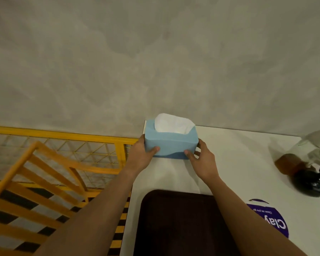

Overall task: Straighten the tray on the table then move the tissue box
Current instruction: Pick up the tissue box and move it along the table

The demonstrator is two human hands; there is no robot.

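A light blue tissue box (171, 143) with white tissue sticking out of its top sits at the far left corner of the white table (244, 163), close to the wall. My left hand (141, 156) grips its left end and my right hand (201, 159) grips its right end, thumbs on the near face. A dark brown tray (183, 224) lies flat on the table just in front of me, between my forearms, its edges roughly parallel to the table's left edge.
A yellow wooden chair (37, 182) and a yellow wire rack (72, 143) stand left of the table. At the right are a brown glass jar (288, 163), a black round vase (312, 183) with a plant, and a purple round sticker (270, 218).
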